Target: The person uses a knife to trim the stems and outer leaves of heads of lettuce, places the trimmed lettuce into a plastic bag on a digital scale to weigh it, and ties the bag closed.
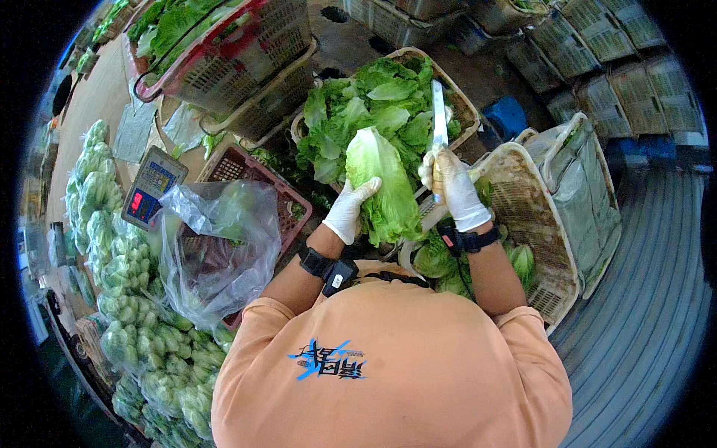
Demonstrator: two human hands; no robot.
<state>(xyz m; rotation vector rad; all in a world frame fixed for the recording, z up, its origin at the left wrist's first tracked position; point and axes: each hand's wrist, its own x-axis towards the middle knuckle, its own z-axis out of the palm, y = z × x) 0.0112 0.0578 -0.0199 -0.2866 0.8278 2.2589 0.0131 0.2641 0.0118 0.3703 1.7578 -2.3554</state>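
My left hand, in a white glove, is closed round the side of a pale green napa cabbage, thumb across its leaves. The cabbage is tilted, its whitish end pointing away from me. To its right, my gloved right hand grips a long knife by its light brown handle. The blade points up and away, apart from the cabbage. Beyond both hands, loose green leaves heap over a crate. Below my right wrist, more cabbages lie in a dirty pale crate.
To the left, a clear plastic bag spreads over a reddish crate beside a digital scale. Bagged vegetables are piled at far left. Stacked crates stand ahead left, others far right. A blue container sits behind the leaves.
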